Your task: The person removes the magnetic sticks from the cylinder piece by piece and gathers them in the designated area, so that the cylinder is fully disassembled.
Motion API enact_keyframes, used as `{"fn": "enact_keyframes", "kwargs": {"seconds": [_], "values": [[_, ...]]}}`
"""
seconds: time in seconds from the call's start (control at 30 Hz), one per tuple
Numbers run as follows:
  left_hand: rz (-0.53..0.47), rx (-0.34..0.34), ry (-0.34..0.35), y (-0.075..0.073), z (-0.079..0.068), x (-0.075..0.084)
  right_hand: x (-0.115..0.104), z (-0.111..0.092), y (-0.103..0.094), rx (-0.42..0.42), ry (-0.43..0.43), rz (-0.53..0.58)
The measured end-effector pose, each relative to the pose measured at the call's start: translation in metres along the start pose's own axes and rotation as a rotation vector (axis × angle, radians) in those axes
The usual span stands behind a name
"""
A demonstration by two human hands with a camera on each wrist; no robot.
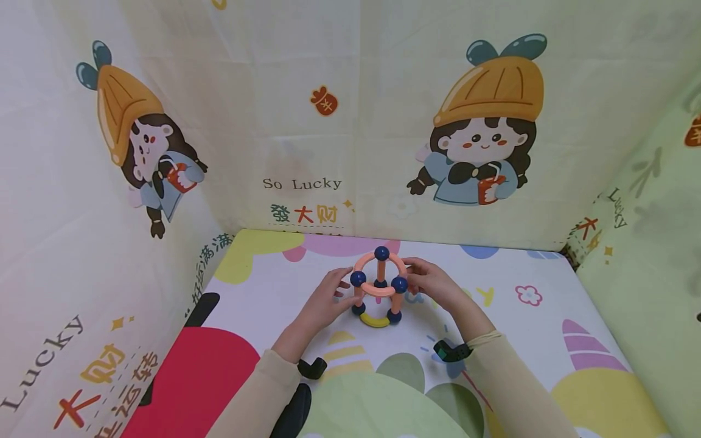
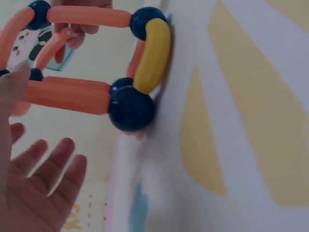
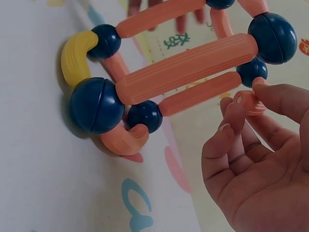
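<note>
A magnetic stick-and-ball frame of dark blue balls and orange rods stands upright on the mat, with a ring of curved rods round its top. At its base is a yellow curved rod linking two balls. My left hand is at the frame's left side; its thumb lies against the frame near an upper ball, and the other fingers are spread, holding nothing. On the right side, my right hand pinches an orange curved rod of the top ring between thumb and forefinger, close to a blue ball.
A patterned mat covers the table. Printed cloth walls enclose it at the back and both sides. Dark wrist straps sit on both forearms. A black object lies at the mat's left edge.
</note>
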State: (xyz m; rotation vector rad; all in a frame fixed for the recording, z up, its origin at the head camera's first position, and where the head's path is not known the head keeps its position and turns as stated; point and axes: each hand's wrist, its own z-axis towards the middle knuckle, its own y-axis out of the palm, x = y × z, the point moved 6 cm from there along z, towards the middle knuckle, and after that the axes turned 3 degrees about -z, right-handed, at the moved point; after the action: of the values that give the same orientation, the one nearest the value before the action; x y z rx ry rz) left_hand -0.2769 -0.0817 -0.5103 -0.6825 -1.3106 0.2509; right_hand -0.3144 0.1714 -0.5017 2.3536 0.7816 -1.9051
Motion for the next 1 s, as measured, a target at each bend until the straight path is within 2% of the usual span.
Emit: {"fn": "enact_keyframes", "kwargs": {"seconds": [0.13,0.23,0.4,0.6,0.73,1.0], "values": [[0.022,-0.051,-0.117,0.012,-0.001,-0.02,0.0,0.001,0.0,-0.011,0.001,0.002],[0.053,-0.076,-0.151,0.02,-0.002,-0.028,-0.002,0.002,-0.001,-0.014,0.015,-0.023],[0.095,-0.091,-0.146,0.028,-0.004,-0.031,-0.014,0.004,-0.005,0.003,0.021,-0.099],[0.115,-0.084,-0.127,0.032,-0.004,-0.03,-0.035,0.011,-0.012,0.014,-0.038,-0.181],[0.128,-0.092,-0.106,0.034,-0.004,-0.031,-0.045,0.02,-0.013,-0.026,-0.079,-0.221],[0.171,-0.093,-0.089,0.039,0.0,-0.03,-0.057,0.031,-0.003,-0.133,-0.101,-0.242]]}}
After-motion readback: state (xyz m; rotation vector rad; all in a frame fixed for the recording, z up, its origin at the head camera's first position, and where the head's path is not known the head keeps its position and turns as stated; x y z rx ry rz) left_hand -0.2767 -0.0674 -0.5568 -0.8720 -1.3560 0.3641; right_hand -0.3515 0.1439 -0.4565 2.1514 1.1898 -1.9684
